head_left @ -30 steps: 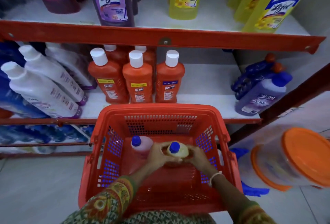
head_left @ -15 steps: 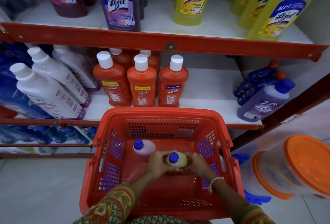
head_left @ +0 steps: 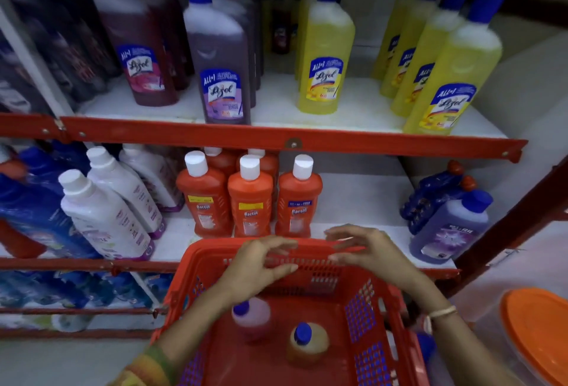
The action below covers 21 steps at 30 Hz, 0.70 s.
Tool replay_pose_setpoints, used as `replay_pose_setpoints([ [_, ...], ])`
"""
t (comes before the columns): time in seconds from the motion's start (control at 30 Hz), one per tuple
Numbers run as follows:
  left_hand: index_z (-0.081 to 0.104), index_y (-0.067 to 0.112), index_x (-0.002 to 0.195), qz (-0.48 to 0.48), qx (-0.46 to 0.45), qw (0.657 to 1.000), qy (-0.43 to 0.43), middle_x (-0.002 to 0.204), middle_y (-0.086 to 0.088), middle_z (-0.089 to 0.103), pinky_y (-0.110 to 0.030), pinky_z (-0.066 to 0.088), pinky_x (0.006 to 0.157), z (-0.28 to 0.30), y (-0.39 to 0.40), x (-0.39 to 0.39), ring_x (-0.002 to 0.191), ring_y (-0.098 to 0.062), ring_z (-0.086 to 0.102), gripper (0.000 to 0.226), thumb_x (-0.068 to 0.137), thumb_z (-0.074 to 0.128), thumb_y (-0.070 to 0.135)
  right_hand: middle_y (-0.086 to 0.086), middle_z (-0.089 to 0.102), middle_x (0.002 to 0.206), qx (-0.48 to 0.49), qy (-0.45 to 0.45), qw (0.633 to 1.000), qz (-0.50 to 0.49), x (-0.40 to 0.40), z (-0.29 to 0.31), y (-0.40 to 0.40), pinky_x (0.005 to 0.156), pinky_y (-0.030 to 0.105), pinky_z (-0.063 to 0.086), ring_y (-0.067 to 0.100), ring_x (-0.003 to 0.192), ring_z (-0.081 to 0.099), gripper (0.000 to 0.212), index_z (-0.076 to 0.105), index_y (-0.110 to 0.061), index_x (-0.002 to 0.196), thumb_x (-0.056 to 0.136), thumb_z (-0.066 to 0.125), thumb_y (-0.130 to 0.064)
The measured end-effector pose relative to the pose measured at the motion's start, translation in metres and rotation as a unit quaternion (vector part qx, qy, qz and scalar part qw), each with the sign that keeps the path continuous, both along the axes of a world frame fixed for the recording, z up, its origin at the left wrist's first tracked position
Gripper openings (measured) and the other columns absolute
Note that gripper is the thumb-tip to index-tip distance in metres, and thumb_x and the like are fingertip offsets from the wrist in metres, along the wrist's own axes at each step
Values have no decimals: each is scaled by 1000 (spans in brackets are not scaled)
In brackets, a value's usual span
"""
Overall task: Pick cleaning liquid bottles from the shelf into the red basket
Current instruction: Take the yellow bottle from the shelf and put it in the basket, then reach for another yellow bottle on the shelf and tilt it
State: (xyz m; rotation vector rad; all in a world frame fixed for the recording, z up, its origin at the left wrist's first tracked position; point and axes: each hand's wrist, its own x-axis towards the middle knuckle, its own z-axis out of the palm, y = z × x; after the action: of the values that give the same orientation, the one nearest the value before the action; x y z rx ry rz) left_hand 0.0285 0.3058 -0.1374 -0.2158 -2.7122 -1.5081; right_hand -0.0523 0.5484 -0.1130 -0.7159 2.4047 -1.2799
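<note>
The red basket (head_left: 365,308) stands below the shelf front. Two blue-capped bottles stand upright inside it: a pink bottle (head_left: 252,318) and a yellow bottle (head_left: 307,344). My left hand (head_left: 258,265) and my right hand (head_left: 365,250) hover empty above the basket's far rim, fingers spread, between the basket and the orange Bactin bottles (head_left: 250,201). On the upper shelf stand Lizol bottles: pink (head_left: 138,56), purple (head_left: 218,66) and yellow (head_left: 325,53).
White bottles (head_left: 104,216) lean at the left of the lower shelf, and a purple bottle (head_left: 448,229) leans at its right. The red shelf edge (head_left: 292,143) runs across above my hands. An orange-lidded tub (head_left: 541,336) sits at the right.
Both hands let go of the yellow bottle, which now stands in the basket, and rose to the basket's far rim. The view tilted up toward the upper shelf.
</note>
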Motion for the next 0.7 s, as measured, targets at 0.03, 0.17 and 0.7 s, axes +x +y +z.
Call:
replay_pose_setpoints([
  [0.03, 65, 23, 117, 12, -30, 997, 68, 113, 6, 69, -19, 47, 90, 16, 0, -7, 103, -2, 62, 39, 80, 75, 24, -4, 74, 107, -28, 25, 999, -23, -5, 17, 0, 82, 26, 57, 5, 94, 70, 38, 68, -25, 108, 73, 81, -17],
  [0.17, 64, 21, 118, 57, -117, 952, 276, 118, 7, 65, -15, 36, 100, 72, 3, -40, 113, -5, 54, 33, 86, 66, 28, -1, 76, 100, -148, 127, 975, -106, -28, 73, 3, 80, 20, 56, 6, 94, 70, 32, 71, -21, 103, 72, 76, -26],
  [0.7, 57, 16, 126, 160, -352, 866, 318, 127, -3, 64, -42, 16, 110, 121, -16, -155, 122, -19, 54, 57, 95, 25, 52, 0, 53, 130, -251, 218, 852, -404, -150, 148, 68, 57, 44, 62, 30, 99, 67, 83, 39, -37, 126, 59, 88, -44],
])
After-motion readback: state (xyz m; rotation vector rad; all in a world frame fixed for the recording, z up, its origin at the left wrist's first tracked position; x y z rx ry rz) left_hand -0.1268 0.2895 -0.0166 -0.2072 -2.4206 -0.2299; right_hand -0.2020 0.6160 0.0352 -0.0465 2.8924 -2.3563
